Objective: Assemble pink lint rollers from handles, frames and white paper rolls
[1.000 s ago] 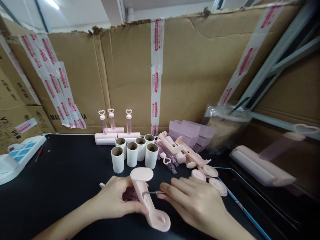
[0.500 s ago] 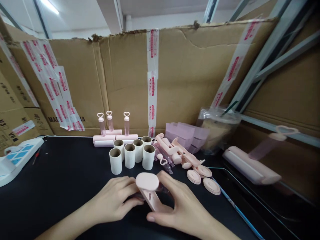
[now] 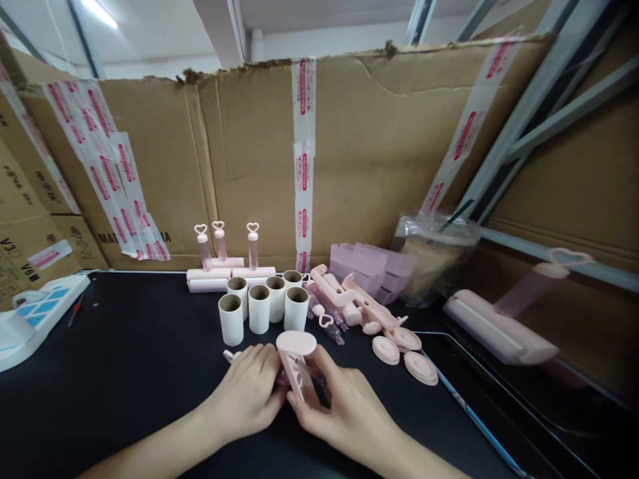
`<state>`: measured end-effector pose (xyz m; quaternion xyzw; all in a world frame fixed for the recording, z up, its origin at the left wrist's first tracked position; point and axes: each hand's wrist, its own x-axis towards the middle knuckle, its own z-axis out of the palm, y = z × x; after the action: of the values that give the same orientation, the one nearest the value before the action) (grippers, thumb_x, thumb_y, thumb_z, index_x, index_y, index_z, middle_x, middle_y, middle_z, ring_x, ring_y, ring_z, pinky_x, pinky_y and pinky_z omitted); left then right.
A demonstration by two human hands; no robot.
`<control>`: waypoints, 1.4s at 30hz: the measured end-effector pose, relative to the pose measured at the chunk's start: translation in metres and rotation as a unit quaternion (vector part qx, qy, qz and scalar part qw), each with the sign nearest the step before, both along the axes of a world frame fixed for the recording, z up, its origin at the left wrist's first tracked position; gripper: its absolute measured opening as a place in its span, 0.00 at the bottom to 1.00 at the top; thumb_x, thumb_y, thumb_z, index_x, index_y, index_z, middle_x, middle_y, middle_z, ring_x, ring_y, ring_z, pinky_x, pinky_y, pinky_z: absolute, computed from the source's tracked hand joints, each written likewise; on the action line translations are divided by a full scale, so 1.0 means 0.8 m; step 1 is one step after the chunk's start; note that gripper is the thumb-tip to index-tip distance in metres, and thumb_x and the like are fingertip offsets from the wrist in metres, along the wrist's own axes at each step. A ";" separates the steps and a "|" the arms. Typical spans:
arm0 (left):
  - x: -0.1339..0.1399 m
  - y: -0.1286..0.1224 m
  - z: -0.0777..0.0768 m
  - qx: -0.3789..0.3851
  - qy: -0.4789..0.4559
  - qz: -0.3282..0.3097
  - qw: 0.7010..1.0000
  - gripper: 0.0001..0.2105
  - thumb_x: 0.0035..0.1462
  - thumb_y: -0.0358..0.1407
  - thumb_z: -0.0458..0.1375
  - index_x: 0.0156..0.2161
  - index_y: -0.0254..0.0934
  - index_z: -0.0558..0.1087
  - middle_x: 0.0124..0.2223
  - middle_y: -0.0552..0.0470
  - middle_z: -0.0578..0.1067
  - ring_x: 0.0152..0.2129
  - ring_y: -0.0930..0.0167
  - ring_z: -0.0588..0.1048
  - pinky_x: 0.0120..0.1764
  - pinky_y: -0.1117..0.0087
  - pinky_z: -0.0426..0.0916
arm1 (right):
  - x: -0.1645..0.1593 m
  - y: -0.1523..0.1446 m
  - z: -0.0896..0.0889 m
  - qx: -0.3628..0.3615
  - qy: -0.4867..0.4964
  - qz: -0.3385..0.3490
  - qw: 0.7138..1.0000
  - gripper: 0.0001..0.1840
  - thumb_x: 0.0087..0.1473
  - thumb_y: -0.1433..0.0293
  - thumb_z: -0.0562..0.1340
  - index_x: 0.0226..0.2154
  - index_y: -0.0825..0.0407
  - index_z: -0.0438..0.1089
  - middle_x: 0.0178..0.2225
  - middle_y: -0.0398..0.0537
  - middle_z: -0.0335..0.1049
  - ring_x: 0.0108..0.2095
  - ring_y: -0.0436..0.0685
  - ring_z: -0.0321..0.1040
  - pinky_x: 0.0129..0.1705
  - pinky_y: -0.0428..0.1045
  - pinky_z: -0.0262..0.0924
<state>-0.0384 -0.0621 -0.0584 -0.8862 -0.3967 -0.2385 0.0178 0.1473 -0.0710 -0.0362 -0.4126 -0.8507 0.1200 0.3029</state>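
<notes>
My right hand [image 3: 344, 392] is closed around a pale pink plastic roller frame [image 3: 296, 342], its rounded end turned up towards me. My left hand [image 3: 247, 389] is wrapped around a heart-ended handle; the pink heart loop [image 3: 230, 356] pokes out past the knuckles on the left. The handle's translucent purple part [image 3: 282, 378] meets the frame's side between both hands, where fingers hide the joint. Just beyond stand several white paper rolls [image 3: 231, 320] with brown cores, upright on the black table [image 3: 150, 352].
Behind the rolls are assembled pink rollers [image 3: 210, 273] with heart handles upright. Loose pink frames [image 3: 369, 307], round caps [image 3: 421, 368] and purple pieces [image 3: 359, 266] lie to the right. A power strip [image 3: 44, 319] is at left; a cardboard wall [image 3: 249, 166] stands behind.
My left hand has turned and moved in against the frame, and the handle's heart loop now shows on its left. The frame is tilted slightly differently in my right hand.
</notes>
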 end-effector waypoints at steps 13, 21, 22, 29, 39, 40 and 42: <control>0.007 -0.002 0.002 -0.025 0.064 -0.006 0.998 0.04 0.41 0.26 0.53 0.21 0.34 0.69 0.19 0.50 0.75 0.16 0.67 0.73 0.20 0.73 0.56 | 0.004 -0.003 0.014 -0.111 -0.045 0.155 0.981 0.17 0.42 0.73 0.57 0.36 0.49 0.52 0.18 0.32 0.60 0.14 0.46 0.54 0.19 0.42 0.45; 0.007 -0.001 0.011 -0.097 0.055 -0.019 0.994 0.05 0.41 0.27 0.55 0.18 0.34 0.66 0.16 0.56 0.69 0.13 0.76 0.65 0.18 0.75 0.48 | 0.007 0.008 0.019 -0.043 -0.107 0.208 0.971 0.14 0.41 0.74 0.58 0.32 0.50 0.54 0.19 0.37 0.65 0.18 0.48 0.61 0.20 0.42 0.47; 0.007 -0.001 0.011 -0.117 0.048 -0.023 0.992 0.05 0.41 0.27 0.55 0.18 0.34 0.66 0.16 0.57 0.68 0.13 0.76 0.65 0.18 0.76 0.48 | 0.007 0.008 0.019 -0.032 -0.112 0.214 0.970 0.13 0.41 0.74 0.58 0.31 0.50 0.55 0.20 0.37 0.65 0.18 0.49 0.61 0.20 0.42 0.46; -0.007 -0.007 0.027 -0.161 -0.049 -0.014 0.986 0.02 0.46 0.29 0.56 0.25 0.36 0.70 0.22 0.57 0.70 0.18 0.74 0.69 0.23 0.76 0.58 | 0.028 0.010 0.031 -0.065 -0.033 0.124 0.990 0.25 0.42 0.60 0.65 0.40 0.50 0.58 0.30 0.41 0.68 0.26 0.52 0.66 0.25 0.44 0.55; -0.044 0.013 0.012 -0.040 -0.078 -0.028 0.996 0.07 0.45 0.25 0.52 0.32 0.36 0.65 0.30 0.50 0.72 0.26 0.69 0.72 0.30 0.71 0.65 | 0.066 0.014 0.035 -0.059 0.094 0.057 0.992 0.10 0.60 0.65 0.53 0.41 0.47 0.67 0.37 0.46 0.73 0.33 0.52 0.70 0.32 0.45 0.63; -0.042 0.012 0.010 -0.064 -0.075 -0.023 0.995 0.07 0.44 0.25 0.52 0.31 0.36 0.65 0.29 0.51 0.72 0.25 0.69 0.72 0.30 0.71 0.65 | 0.063 0.011 0.035 -0.055 0.073 0.075 0.993 0.10 0.60 0.65 0.53 0.41 0.47 0.68 0.35 0.45 0.73 0.32 0.52 0.70 0.32 0.45 0.62; -0.037 0.009 0.011 -0.127 -0.062 -0.017 0.990 0.07 0.45 0.26 0.53 0.32 0.37 0.67 0.29 0.53 0.73 0.25 0.70 0.73 0.31 0.72 0.66 | 0.056 0.007 0.033 -0.039 0.027 0.085 0.995 0.09 0.59 0.67 0.55 0.38 0.47 0.70 0.30 0.42 0.73 0.29 0.50 0.69 0.30 0.44 0.60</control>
<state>-0.0676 -0.0551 -0.0495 -0.8716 -0.4087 -0.2406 -0.1238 0.1921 -0.0654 -0.0098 -0.3471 -0.8688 0.1898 0.2979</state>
